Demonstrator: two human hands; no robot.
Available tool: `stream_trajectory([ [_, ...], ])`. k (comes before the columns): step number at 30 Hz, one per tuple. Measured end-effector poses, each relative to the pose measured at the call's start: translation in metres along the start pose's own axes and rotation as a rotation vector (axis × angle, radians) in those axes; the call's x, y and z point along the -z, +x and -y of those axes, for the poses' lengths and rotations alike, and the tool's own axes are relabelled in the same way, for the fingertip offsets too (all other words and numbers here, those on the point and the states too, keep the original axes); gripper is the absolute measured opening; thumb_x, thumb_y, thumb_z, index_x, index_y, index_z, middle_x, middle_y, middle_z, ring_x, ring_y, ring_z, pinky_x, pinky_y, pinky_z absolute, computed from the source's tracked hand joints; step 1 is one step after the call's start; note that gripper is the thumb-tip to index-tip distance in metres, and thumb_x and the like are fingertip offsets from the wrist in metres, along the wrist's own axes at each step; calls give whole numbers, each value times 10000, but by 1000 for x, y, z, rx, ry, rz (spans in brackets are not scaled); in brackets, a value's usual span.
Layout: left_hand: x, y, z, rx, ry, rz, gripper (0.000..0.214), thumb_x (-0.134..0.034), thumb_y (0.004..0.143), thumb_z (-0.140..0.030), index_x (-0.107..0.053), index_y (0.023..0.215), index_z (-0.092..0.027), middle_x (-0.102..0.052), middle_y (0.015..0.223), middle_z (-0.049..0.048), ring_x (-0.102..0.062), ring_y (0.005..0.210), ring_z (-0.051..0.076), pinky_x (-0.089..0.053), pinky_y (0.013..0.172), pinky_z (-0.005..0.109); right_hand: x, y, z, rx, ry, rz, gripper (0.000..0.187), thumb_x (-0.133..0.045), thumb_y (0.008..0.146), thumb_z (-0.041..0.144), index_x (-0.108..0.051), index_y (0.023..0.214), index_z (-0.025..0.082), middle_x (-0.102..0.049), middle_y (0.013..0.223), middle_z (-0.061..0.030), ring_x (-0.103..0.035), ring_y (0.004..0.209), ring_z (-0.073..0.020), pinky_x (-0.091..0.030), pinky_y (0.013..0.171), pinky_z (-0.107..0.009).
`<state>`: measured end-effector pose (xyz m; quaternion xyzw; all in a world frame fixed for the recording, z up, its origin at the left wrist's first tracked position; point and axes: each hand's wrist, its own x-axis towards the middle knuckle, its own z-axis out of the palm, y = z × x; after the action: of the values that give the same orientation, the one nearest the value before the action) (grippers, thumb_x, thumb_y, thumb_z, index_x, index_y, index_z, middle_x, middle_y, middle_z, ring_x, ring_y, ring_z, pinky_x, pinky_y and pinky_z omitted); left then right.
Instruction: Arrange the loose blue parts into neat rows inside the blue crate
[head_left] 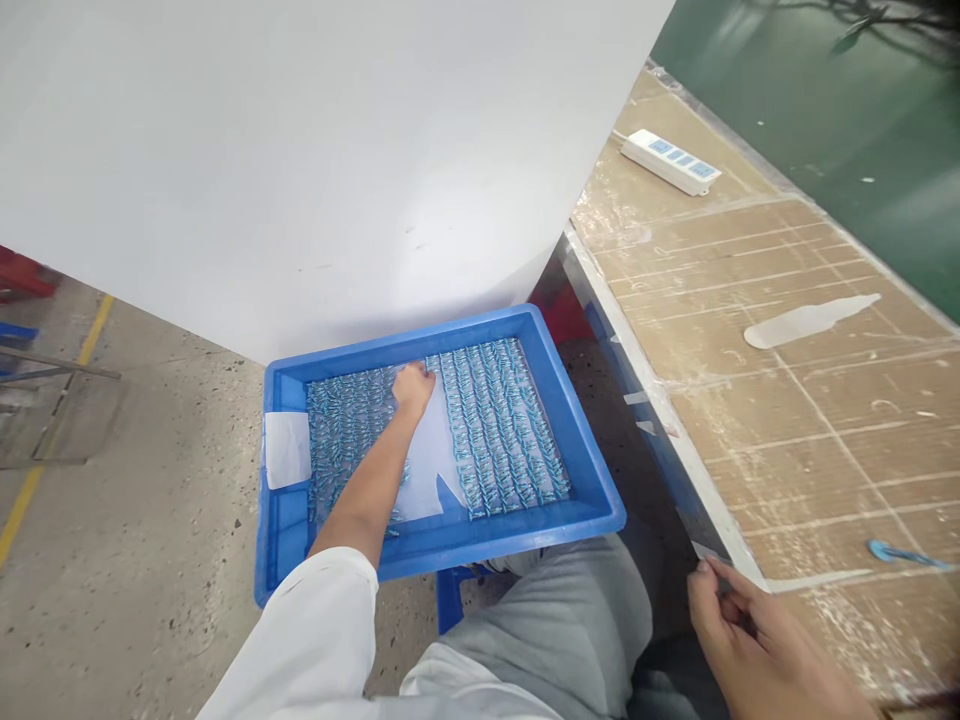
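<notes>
Over blue tray: left hand curled, grip unclear | Near table edge: right hand pinched, object unclear

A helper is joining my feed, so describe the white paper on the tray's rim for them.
Find the blue tray below the big white panel, then its left edge in the picture. A small white paper lies across that rim. Unlike the larger white sheet beneath the left hand, it covers part of the tray's wall.

no readable text; markings on power strip too small
</notes>
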<state>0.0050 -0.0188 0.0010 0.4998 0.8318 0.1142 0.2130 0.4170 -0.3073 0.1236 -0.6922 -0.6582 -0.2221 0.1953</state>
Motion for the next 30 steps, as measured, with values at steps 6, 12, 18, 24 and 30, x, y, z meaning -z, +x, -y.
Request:
stream_trajectory([
  [6, -1, -4, -4, 21, -28, 7, 332, -659, 865, -344, -732, 1159, -208, -770, 1065, 83, -699, 1062, 266, -539, 910, 360, -2, 1, 0, 126, -64, -79, 192, -726, 938, 329, -757, 988, 146, -523, 551, 67, -448, 479, -64, -280, 455, -224],
  [12, 31, -5, 17, -79, -65, -54, 328, -591, 921, -321, -719, 1204, -214, -759, 1144, 54, -684, 1097, 212, -502, 986, 294, 3, 5, 1, 136, -51, -51, 233, -655, 985, 344, -752, 964, 133, -514, 549, 63, -438, 462, -64, -285, 438, -225],
  [18, 65, 1, 74, -214, 113, 95, 310, -571, 909, -196, -755, 1157, -219, -742, 1199, 58, -668, 1149, 211, -473, 1060, 291, 4, 16, 4, 207, -19, -142, 171, -715, 943, 290, -737, 924, 122, -498, 541, 70, -442, 458, -67, -292, 409, -228],
  [24, 53, -2, 73, -222, 189, 114, 325, -587, 920, -238, -730, 1213, -227, -740, 1190, 60, -671, 1125, 220, -506, 1008, 293, 7, 26, 8, 273, -2, -185, 152, -745, 921, 258, -711, 882, 115, -510, 555, 73, -447, 473, -70, -290, 417, -220],
  [30, 41, -2, 62, -259, 165, 111, 292, -574, 936, -257, -740, 1171, -211, -741, 1165, 73, -676, 1105, 218, -505, 1000, 293, 6, 20, 7, 215, 20, -127, 177, -719, 935, 294, -728, 899, 121, -488, 532, 77, -420, 454, -51, -269, 426, -209],
])
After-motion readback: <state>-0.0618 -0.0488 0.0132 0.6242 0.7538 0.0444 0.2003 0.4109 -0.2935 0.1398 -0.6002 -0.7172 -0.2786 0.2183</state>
